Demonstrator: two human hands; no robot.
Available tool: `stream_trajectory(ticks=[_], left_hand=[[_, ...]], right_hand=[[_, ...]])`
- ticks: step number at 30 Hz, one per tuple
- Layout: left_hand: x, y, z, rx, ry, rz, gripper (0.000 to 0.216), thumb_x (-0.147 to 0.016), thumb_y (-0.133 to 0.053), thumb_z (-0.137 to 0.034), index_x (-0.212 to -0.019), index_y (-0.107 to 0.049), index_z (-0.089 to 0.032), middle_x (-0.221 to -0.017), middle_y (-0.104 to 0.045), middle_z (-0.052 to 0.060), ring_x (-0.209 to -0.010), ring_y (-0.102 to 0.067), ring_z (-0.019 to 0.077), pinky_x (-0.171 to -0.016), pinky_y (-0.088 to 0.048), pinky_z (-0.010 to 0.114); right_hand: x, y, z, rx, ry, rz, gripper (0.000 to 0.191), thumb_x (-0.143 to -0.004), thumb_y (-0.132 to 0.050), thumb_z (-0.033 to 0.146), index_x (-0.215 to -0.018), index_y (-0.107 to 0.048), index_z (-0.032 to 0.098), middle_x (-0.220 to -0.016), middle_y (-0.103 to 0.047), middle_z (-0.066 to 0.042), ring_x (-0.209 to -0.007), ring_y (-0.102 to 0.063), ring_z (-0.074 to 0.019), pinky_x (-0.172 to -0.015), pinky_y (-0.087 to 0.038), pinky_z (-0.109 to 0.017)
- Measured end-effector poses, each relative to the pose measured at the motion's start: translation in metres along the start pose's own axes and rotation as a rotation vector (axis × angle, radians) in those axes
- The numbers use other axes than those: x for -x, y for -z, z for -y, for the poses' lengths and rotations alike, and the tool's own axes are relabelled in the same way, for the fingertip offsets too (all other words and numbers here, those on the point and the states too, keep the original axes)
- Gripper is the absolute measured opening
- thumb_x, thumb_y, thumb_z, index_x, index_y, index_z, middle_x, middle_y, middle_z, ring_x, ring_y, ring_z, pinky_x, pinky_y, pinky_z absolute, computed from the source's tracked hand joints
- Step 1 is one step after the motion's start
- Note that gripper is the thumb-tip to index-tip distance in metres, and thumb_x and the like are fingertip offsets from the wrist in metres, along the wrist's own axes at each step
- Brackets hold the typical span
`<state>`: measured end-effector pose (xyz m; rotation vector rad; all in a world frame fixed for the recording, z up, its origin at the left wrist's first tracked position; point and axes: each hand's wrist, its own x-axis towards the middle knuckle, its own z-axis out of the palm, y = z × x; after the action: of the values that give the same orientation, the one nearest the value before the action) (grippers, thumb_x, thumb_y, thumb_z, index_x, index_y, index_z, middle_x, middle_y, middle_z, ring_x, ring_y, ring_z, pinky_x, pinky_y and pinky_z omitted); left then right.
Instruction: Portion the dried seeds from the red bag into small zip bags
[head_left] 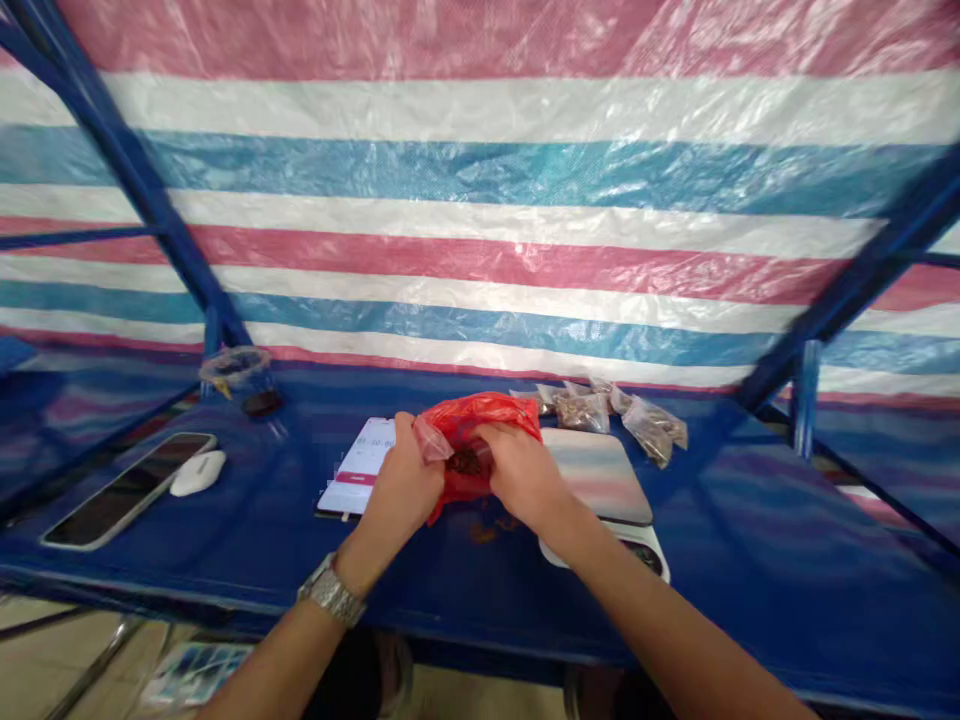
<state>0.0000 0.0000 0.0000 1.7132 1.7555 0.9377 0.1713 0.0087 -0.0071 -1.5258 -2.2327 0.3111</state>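
A red plastic bag (480,408) is at the middle of the blue table, its mouth spread toward me. Dark brown loose bits (465,462) show inside it. My left hand (405,480) is closed on the bag's left edge, where a pinkish see-through fold (431,440) sticks out by the fingers. On the other side, my right hand (519,472) is closed around the right edge, its fingertips curled into the mouth and partly hidden. A flat kitchen scale (596,470) with a shiny plate lies beside and partly behind my right forearm.
Several small clear bags of brown dried pieces (581,410) lie behind the scale. Left of the red bag is a lit screen (366,465). Further left are a phone (127,492), a white earbud case (198,473) and a clear tub (251,380). Brown crumbs (484,532) dot the blue table (247,540).
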Motion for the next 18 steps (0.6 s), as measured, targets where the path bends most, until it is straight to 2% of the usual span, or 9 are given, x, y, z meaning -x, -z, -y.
stream_trajectory(ticks=[5,8,12,18], left_hand=[[0.001,-0.011,0.006,0.098,-0.08,-0.001,0.027,-0.086,-0.053,-0.008,-0.094,-0.035,-0.026,-0.069,-0.049,-0.007,-0.061,-0.055,0.0176,-0.059,-0.033,0.027],[-0.005,-0.015,0.008,0.177,-0.055,-0.052,0.028,-0.082,-0.057,-0.007,-0.095,-0.039,-0.025,-0.073,-0.051,-0.006,-0.067,-0.057,0.0177,-0.064,-0.038,0.028],[-0.008,-0.015,0.007,0.252,-0.026,-0.132,0.027,-0.079,-0.058,-0.006,-0.096,-0.044,-0.023,-0.078,-0.052,-0.004,-0.075,-0.057,0.0177,-0.069,-0.041,0.029],[-0.004,-0.018,0.002,0.503,0.047,-0.133,0.027,-0.077,-0.056,-0.006,-0.096,-0.045,-0.023,-0.084,-0.055,-0.003,-0.078,-0.058,0.0158,-0.07,-0.045,0.027]], right_hand=[[-0.001,-0.002,-0.002,-0.093,-0.032,0.018,0.059,-0.072,-0.05,-0.008,-0.123,-0.069,0.015,-0.127,-0.073,-0.011,-0.121,-0.066,-0.025,-0.105,-0.048,-0.035],[-0.001,-0.003,-0.001,-0.17,-0.038,0.024,0.06,-0.071,-0.051,-0.008,-0.123,-0.069,0.016,-0.128,-0.072,-0.01,-0.122,-0.066,-0.0233,-0.107,-0.047,-0.033],[0.002,-0.002,0.0,-0.145,-0.038,0.041,0.064,-0.071,-0.051,-0.008,-0.128,-0.067,0.015,-0.133,-0.069,-0.013,-0.128,-0.062,-0.0242,-0.112,-0.043,-0.035],[0.005,-0.005,0.002,-0.128,-0.02,0.015,0.063,-0.075,-0.053,-0.004,-0.134,-0.064,0.015,-0.136,-0.068,-0.012,-0.129,-0.062,-0.025,-0.113,-0.043,-0.036]])
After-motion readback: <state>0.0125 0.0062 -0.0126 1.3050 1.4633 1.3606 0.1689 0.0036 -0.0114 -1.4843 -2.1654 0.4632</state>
